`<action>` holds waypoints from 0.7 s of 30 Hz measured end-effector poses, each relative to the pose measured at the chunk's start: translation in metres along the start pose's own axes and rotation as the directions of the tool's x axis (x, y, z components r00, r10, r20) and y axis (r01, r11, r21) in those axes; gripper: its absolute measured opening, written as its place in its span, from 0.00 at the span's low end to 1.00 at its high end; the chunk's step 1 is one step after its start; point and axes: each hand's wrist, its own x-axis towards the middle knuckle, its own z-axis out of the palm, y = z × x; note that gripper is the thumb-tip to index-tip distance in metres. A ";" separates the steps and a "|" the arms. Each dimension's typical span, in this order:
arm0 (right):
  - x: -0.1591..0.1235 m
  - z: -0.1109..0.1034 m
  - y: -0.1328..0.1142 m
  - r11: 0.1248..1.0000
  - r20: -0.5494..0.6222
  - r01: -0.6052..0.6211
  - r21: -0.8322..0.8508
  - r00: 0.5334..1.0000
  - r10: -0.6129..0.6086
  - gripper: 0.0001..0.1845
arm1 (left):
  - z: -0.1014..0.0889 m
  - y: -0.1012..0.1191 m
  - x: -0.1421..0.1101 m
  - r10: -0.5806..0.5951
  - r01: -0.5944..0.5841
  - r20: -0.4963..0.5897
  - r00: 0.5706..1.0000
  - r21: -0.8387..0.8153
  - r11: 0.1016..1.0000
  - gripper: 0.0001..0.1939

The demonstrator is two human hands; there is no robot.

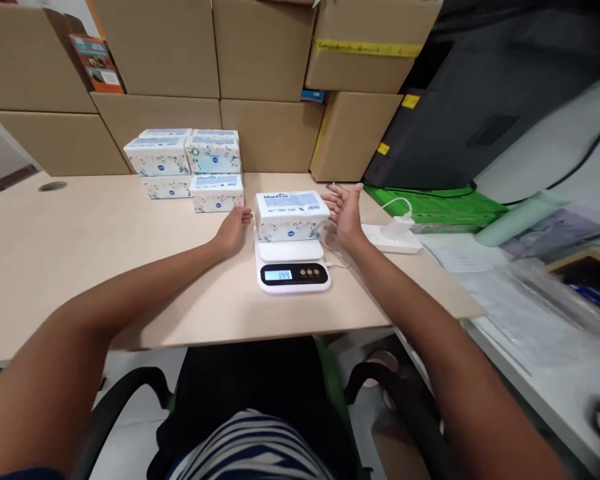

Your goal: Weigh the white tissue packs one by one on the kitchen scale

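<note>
A white tissue pack (291,215) with a leaf print lies on a small white digital scale (293,267) whose display reads 144. My left hand (234,229) rests just left of the pack, fingers stretched toward its side, holding nothing. To the pack's right, my right hand (346,212) is raised with fingers spread, slightly apart from the pack. A stack of several matching tissue packs (187,163) stands behind and to the left on the beige table (80,247).
Cardboard boxes (260,73) are stacked along the back of the table. A white power strip with a charger (393,233) lies right of the scale, by green sheets (430,203). Papers and plastic sleeves (520,293) cover the right-hand desk. A chair is below me.
</note>
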 end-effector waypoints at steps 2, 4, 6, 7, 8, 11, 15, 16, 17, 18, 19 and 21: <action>-0.004 -0.004 -0.006 0.997 0.065 -0.064 0.047 0.996 0.061 0.55 | -0.008 -0.005 0.002 0.045 -0.050 0.070 0.997 0.075 0.996 0.27; -0.012 -0.013 -0.018 0.988 0.129 -0.132 0.075 0.984 0.122 0.54 | -0.015 -0.008 0.000 0.092 -0.102 0.109 0.990 0.093 0.990 0.30; -0.020 -0.025 -0.033 0.971 0.163 -0.198 0.137 0.971 0.175 0.51 | -0.017 -0.008 -0.004 0.118 -0.125 0.121 0.986 0.055 0.991 0.31; -0.024 -0.030 -0.040 0.962 0.179 -0.216 0.169 0.966 0.185 0.49 | -0.017 -0.008 -0.006 0.125 -0.128 0.112 0.986 0.028 0.991 0.31; -0.028 -0.034 -0.045 0.958 0.185 -0.221 0.184 0.965 0.187 0.47 | -0.016 -0.007 -0.009 0.129 -0.130 0.095 0.987 0.001 0.992 0.30; -0.040 -0.038 -0.054 0.963 0.180 -0.220 0.156 0.965 0.192 0.47 | -0.016 -0.003 -0.015 0.157 -0.155 0.050 0.986 -0.047 0.987 0.27; -0.065 -0.031 -0.050 0.986 0.167 -0.151 0.069 0.976 0.138 0.47 | -0.020 -0.002 -0.018 0.230 -0.232 0.066 0.971 0.020 0.973 0.24; -0.072 -0.028 -0.050 0.990 0.172 -0.132 0.054 0.978 0.121 0.45 | -0.022 -0.003 -0.017 0.244 -0.248 0.078 0.967 0.051 0.967 0.26; -0.078 -0.027 -0.050 0.991 0.178 -0.125 0.047 0.977 0.115 0.43 | -0.023 -0.004 -0.015 0.254 -0.262 0.096 0.962 0.083 0.961 0.27; -0.083 -0.025 -0.050 0.990 0.182 -0.129 0.051 0.976 0.118 0.41 | -0.025 -0.006 -0.012 0.263 -0.276 0.119 0.958 0.116 0.954 0.29; -0.088 -0.023 -0.052 0.988 0.180 -0.140 0.067 0.976 0.126 0.39 | -0.027 -0.010 -0.009 0.270 -0.290 0.141 0.952 0.148 0.946 0.30; -0.095 -0.019 -0.054 0.979 0.160 -0.168 0.116 0.976 0.149 0.36 | -0.030 -0.018 -0.003 0.289 -0.323 0.178 0.940 0.206 0.924 0.33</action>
